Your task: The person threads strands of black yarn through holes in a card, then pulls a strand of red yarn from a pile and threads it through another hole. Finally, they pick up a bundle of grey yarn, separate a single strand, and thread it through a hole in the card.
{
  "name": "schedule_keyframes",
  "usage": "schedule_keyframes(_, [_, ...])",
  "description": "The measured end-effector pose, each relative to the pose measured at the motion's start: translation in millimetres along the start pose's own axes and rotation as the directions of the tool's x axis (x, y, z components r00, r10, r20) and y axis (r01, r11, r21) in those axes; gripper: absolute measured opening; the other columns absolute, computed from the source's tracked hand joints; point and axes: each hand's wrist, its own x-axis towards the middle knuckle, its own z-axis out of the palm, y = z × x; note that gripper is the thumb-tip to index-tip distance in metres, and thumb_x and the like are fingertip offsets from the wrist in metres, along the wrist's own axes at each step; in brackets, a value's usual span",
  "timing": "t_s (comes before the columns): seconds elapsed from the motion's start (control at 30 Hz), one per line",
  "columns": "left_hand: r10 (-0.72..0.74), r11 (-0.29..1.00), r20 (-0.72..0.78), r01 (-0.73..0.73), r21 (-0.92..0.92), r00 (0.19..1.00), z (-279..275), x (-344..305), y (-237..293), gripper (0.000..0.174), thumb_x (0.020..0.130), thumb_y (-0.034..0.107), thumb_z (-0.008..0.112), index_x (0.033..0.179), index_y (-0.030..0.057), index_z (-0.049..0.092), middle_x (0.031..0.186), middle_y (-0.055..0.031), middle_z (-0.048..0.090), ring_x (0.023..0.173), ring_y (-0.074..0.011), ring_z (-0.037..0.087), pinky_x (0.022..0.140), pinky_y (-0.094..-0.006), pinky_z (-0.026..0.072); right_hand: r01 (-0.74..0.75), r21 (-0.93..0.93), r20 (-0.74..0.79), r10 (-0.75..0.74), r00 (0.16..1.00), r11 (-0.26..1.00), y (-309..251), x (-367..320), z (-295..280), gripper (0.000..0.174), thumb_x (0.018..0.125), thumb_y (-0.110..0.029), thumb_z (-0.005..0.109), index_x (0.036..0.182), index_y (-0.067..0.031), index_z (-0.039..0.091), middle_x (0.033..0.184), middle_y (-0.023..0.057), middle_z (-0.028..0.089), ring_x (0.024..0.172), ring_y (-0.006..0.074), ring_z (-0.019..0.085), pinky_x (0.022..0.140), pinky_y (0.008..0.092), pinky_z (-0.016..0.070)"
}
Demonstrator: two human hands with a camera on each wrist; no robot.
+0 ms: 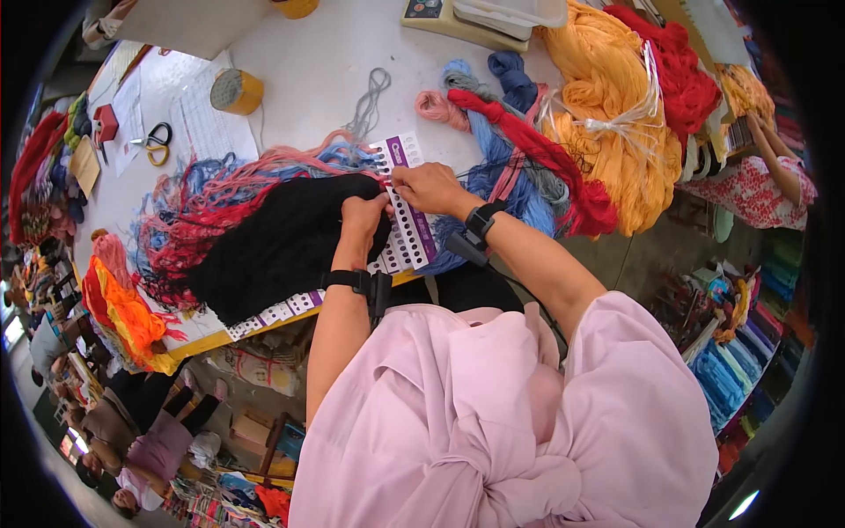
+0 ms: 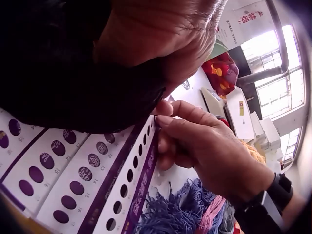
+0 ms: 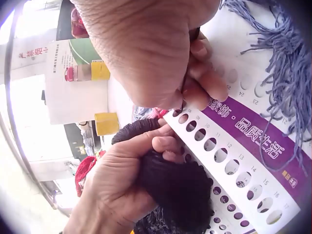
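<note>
A thick bundle of black yarn (image 1: 273,238) lies across the table's front, and my left hand (image 1: 359,220) grips its right end. In the right wrist view the left hand's fingers (image 3: 165,143) curl at the bundle beside the edge of a card. That white and purple card (image 1: 418,231) has a numbered row of punched holes. My right hand (image 1: 429,188) is at its top holes, pinching a thin dark strand (image 3: 184,90) that runs down to a hole. Pink, red and blue threads (image 1: 220,194) spread behind the black bundle.
More hole-punched cards (image 2: 53,170) lie under the yarn. Blue yarn (image 1: 519,189), a red skein (image 1: 546,141) and a large yellow-orange skein (image 1: 607,114) lie to the right. Scissors (image 1: 158,145), papers (image 1: 207,119) and a yellow roll (image 1: 238,91) are at the back left.
</note>
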Motion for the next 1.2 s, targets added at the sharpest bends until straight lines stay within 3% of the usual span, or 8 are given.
schedule_keyframes(0.23, [0.252, 0.803, 0.002, -0.210, 0.557, 0.968, -1.9, -7.4, 14.4, 0.020, 0.083, 0.016, 0.066, 0.074, -0.0010, 0.070, 0.059, -0.0086, 0.065, 0.056, -0.0154, 0.064, 0.058, -0.0314, 0.0497, 0.002, 0.064, 0.007, -0.003, 1.000, 0.998, 0.5, -0.9, 5.1, 0.013, 0.086, -0.022, 0.057, 0.092, -0.0102, 0.059, 0.075, 0.0160, 0.065, 0.075, 0.0391, 0.063, 0.067, 0.0498, 0.0475])
schedule_keyframes(0.47, [0.255, 0.894, -0.099, -0.195, 0.404, 0.962, -11.9, -7.9, 1.0, 0.018, 0.082, 0.014, 0.069, 0.077, -0.0032, 0.069, 0.068, -0.0096, 0.069, 0.056, -0.0118, 0.060, 0.055, -0.0264, 0.0473, -0.030, 0.053, 0.061, 0.027, 0.998, 0.998, 1.9, 0.3, 7.1, 0.015, 0.086, -0.020, 0.060, 0.090, -0.0065, 0.056, 0.078, 0.0171, 0.065, 0.079, 0.0394, 0.062, 0.070, 0.0494, 0.0464])
schedule_keyframes(0.67, [0.092, 0.768, 0.206, 0.062, -0.638, 0.974, -26.2, -29.4, 19.2, 0.010, 0.084, 0.012, 0.070, 0.086, 0.0028, 0.066, 0.087, -0.0105, 0.069, 0.065, -0.0108, 0.059, 0.059, -0.0243, 0.0469, -0.002, 0.042, 0.055, -0.001, 0.998, 0.999, 2.9, -1.4, 11.4, 0.015, 0.086, -0.022, 0.061, 0.088, -0.0071, 0.060, 0.078, 0.0153, 0.065, 0.078, 0.0374, 0.063, 0.069, 0.0473, 0.0469])
schedule_keyframes(0.83, [0.142, 0.972, 0.284, -0.080, -0.222, 0.948, -14.0, -26.5, 5.7, 0.018, 0.085, 0.015, 0.071, 0.095, 0.0006, 0.067, 0.086, -0.0056, 0.066, 0.073, -0.0133, 0.060, 0.066, -0.0278, 0.0482, -0.032, 0.335, 0.072, 0.009, 0.997, 0.942, 8.8, -0.1, 1.7, 0.013, 0.084, -0.022, 0.062, 0.085, -0.0088, 0.065, 0.079, 0.0126, 0.066, 0.078, 0.0345, 0.064, 0.069, 0.0451, 0.0481])
schedule_keyframes(0.97, [0.069, 0.997, 0.068, -0.067, -0.028, 0.995, -18.9, -19.9, 12.2, 0.023, 0.082, 0.017, 0.073, 0.094, -0.0023, 0.067, 0.082, -0.0063, 0.066, 0.070, -0.0146, 0.060, 0.063, -0.0287, 0.0480, 0.006, 0.133, 0.014, -0.008, 1.000, 0.991, 12.7, -0.3, 11.6, 0.014, 0.084, -0.022, 0.062, 0.086, -0.0084, 0.064, 0.080, 0.0126, 0.067, 0.078, 0.0343, 0.064, 0.069, 0.0445, 0.0486])
schedule_keyframes(1.03, [0.113, 0.992, -0.029, -0.115, -0.055, 0.993, -59.7, -12.5, 15.5, 0.023, 0.080, 0.015, 0.074, 0.091, -0.0034, 0.066, 0.082, -0.0071, 0.066, 0.069, -0.0142, 0.060, 0.060, -0.0279, 0.0473, -0.034, 0.079, 0.012, 0.033, 0.999, 0.996, 8.5, -1.7, 9.3, 0.014, 0.084, -0.022, 0.063, 0.086, -0.0084, 0.064, 0.080, 0.0127, 0.067, 0.079, 0.0342, 0.064, 0.070, 0.0442, 0.0487])
schedule_keyframes(1.13, [0.073, 0.742, -0.038, -0.080, -0.665, 0.997, -204.7, -34.1, 29.7, 0.010, 0.082, 0.004, 0.067, 0.078, 0.0068, 0.060, 0.068, 0.0006, 0.053, 0.059, -0.0088, 0.050, 0.056, -0.0233, 0.0428, -0.042, 0.088, 0.010, 0.041, 0.999, 0.995, 3.5, -5.2, 8.0, 0.014, 0.084, -0.022, 0.061, 0.086, -0.0079, 0.063, 0.080, 0.0134, 0.067, 0.079, 0.0343, 0.064, 0.070, 0.0446, 0.0483])
schedule_keyframes(1.2, [0.053, 0.715, -0.339, -0.272, -0.644, 0.939, -318.8, -76.3, 35.6, 0.007, 0.085, 0.004, 0.064, 0.084, 0.0054, 0.058, 0.070, 0.0013, 0.052, 0.061, -0.0089, 0.050, 0.059, -0.0223, 0.0436, -0.058, 0.091, 0.011, 0.058, 0.998, 0.994, 1.1, -3.7, 8.5, 0.015, 0.083, -0.022, 0.060, 0.088, -0.0082, 0.063, 0.083, 0.0149, 0.067, 0.082, 0.0361, 0.063, 0.071, 0.0460, 0.0485])
